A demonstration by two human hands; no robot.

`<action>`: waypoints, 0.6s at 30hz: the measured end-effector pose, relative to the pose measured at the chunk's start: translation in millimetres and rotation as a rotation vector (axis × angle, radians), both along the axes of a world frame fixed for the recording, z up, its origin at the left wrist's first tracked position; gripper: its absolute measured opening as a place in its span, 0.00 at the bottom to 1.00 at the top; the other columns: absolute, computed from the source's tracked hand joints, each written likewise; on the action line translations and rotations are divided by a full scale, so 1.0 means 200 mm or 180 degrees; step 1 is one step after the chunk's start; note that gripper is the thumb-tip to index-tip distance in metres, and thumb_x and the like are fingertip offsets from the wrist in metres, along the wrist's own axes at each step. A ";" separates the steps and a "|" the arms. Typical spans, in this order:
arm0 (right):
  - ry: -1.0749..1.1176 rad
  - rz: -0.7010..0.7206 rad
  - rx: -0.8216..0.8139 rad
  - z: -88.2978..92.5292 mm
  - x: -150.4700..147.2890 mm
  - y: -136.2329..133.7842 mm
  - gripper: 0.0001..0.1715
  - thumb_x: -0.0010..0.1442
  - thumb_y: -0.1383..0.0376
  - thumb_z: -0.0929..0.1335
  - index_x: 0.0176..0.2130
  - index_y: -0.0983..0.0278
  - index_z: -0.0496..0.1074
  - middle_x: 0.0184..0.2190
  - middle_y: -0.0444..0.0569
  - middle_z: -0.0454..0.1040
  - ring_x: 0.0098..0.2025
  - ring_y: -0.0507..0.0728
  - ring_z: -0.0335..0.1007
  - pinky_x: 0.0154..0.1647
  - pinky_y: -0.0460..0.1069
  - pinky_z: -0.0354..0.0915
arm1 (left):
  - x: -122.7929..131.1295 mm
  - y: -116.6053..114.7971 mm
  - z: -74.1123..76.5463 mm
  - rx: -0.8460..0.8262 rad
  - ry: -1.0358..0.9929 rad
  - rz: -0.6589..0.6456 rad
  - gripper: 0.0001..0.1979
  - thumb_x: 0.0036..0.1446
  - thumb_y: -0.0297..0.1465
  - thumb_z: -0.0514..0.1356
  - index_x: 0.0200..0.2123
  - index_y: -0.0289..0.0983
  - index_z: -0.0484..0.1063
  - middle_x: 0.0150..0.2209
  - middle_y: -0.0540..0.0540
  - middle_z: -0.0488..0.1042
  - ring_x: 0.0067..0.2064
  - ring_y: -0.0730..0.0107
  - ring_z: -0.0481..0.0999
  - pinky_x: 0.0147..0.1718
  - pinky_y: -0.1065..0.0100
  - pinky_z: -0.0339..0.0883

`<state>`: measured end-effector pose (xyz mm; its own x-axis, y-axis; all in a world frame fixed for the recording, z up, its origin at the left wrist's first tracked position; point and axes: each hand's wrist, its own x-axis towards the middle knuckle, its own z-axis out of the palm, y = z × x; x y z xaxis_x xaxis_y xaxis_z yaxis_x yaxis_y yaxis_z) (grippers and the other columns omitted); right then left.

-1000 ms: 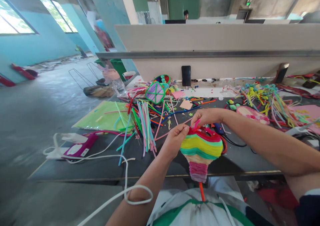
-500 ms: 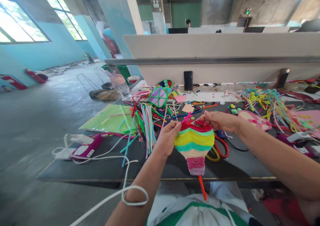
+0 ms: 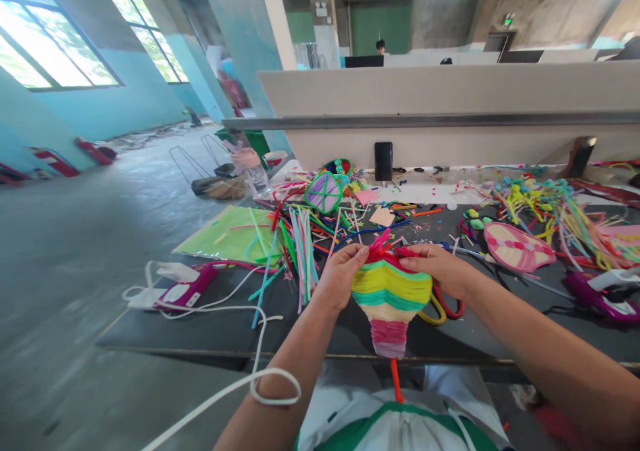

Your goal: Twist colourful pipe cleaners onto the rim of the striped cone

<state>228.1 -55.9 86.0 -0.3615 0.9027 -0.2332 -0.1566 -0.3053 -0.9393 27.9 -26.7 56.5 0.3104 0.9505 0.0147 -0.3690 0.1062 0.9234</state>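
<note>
Between my two hands is a striped pipe-cleaner craft (image 3: 391,290), wide at the top and narrowing downward, in red, green, yellow, teal, cream and pink bands. An orange stem (image 3: 396,379) sticks out of its lower end, and pink tips rise from its top. My left hand (image 3: 345,271) pinches the upper left edge. My right hand (image 3: 433,268) pinches the upper right edge, thumb over the red band. Behind the craft and by my right hand lie scissors with red and yellow handles (image 3: 453,304), partly hidden.
Loose pipe cleaners (image 3: 301,254) and a green plastic packet (image 3: 225,234) lie to the left. Purple power strips (image 3: 193,286) sit at both sides, with a white cable crossing my left forearm. A phone (image 3: 383,161) leans on the divider. A pink oval craft (image 3: 517,246) lies right.
My right hand has come down onto the craft's upper right edge, fingers lower than before. The left hand keeps its pinch. The whole view has shifted slightly.
</note>
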 end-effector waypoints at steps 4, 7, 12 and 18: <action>0.0214 -0.0386 -0.0005 0.04 0.03 0.03 0.15 0.45 0.63 0.76 0.35 0.66 0.78 0.31 0.50 0.81 0.32 0.56 0.77 0.38 0.50 0.70 | -0.02 0.00 0.05 0.0632 0.0648 0.0536 0.19 0.56 0.41 0.59 0.47 0.36 0.69 0.37 0.46 0.73 0.38 0.69 0.73 0.39 0.67 0.68; 0.0614 -0.0955 0.0105 0.09 0.05 0.04 0.14 0.44 0.65 0.76 0.34 0.65 0.78 0.31 0.49 0.81 0.33 0.58 0.77 0.39 0.52 0.70 | -0.02 -0.05 0.09 0.1623 0.1564 0.1510 0.20 0.59 0.39 0.56 0.53 0.38 0.65 0.48 0.42 0.69 0.50 0.64 0.69 0.49 0.61 0.65; 0.1153 -0.1949 0.0782 0.13 -0.09 -0.05 0.16 0.49 0.61 0.74 0.40 0.60 0.74 0.36 0.46 0.80 0.37 0.57 0.76 0.39 0.51 0.71 | 0.07 -0.21 0.09 0.3107 0.2585 0.1489 0.29 0.57 0.36 0.59 0.60 0.39 0.57 0.60 0.36 0.60 0.64 0.54 0.56 0.60 0.51 0.53; 0.0869 -0.1700 0.1601 0.12 -0.34 -0.24 0.23 0.55 0.62 0.71 0.50 0.55 0.66 0.50 0.46 0.73 0.50 0.55 0.70 0.51 0.51 0.67 | 0.06 -0.24 0.09 0.3577 0.2345 0.0696 0.41 0.55 0.33 0.61 0.66 0.42 0.43 0.65 0.37 0.52 0.66 0.53 0.51 0.61 0.52 0.52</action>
<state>159.9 -103.0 110.6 0.1660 0.9441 0.2848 -0.4077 0.3286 -0.8519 39.3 -75.1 75.2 0.4283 0.5660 0.7044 0.3308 -0.8237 0.4606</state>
